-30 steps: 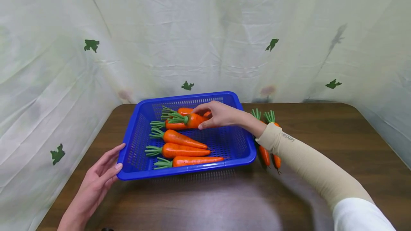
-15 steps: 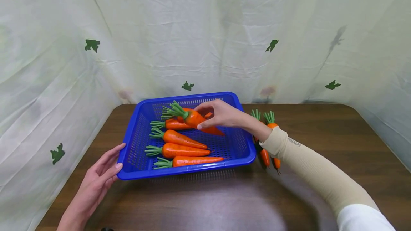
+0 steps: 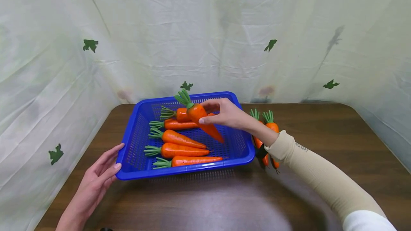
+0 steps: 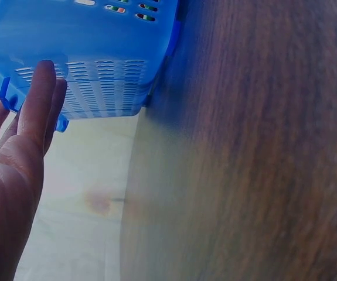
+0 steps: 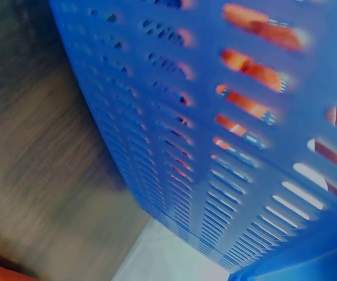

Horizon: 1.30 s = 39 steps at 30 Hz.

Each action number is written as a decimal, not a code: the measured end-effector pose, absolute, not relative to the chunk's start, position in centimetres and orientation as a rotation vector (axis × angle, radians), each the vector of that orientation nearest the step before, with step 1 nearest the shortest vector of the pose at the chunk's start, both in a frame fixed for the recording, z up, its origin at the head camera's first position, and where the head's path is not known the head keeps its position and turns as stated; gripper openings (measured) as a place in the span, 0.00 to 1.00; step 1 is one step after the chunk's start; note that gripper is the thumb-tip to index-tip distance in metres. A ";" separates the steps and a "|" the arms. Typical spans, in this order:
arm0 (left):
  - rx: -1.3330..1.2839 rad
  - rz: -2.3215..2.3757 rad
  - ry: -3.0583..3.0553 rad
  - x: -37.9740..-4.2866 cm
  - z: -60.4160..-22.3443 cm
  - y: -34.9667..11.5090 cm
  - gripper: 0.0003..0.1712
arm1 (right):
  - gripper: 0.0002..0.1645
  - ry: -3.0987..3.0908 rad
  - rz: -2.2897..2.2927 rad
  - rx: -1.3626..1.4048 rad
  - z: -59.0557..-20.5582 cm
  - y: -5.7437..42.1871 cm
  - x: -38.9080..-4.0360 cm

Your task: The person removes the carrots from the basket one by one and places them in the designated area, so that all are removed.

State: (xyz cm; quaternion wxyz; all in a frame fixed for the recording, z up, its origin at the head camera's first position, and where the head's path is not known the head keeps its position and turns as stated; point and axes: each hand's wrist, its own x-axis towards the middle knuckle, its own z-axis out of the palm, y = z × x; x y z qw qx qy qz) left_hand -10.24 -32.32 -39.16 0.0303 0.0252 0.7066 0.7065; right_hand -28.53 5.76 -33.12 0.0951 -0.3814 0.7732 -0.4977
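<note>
While over basket [image 3: 192, 168], well w/in R edge [image 3: 252, 150], carrot [image 3: 196, 114] in R fingers [image 3: 212, 101], L fingers [image 3: 109, 153] wide @ L rim [image 3: 129, 133].

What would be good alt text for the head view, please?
A right hand holds a carrot tilted over a blue perforated basket of other carrots; the left hand touches it at the left. Two more carrots lie alongside on a wooden table.

A pale, green-printed cloth [image 3: 192, 38] is hanging behind and beside a brown desk [image 3: 321, 127] that is reflecting light [image 3: 205, 202].
</note>
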 end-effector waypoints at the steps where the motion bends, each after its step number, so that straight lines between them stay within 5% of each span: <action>1: 0.077 2.179 2.177 -10.2 -39.2 -32.3 0.30 | 0.25 2.292 -1.489 -1.126 -33.1 5.8 -28.5; 39: 0.104 2.205 2.154 -10.3 -39.3 -32.3 0.30 | 0.27 2.151 -2.059 -0.615 -30.3 10.5 -24.8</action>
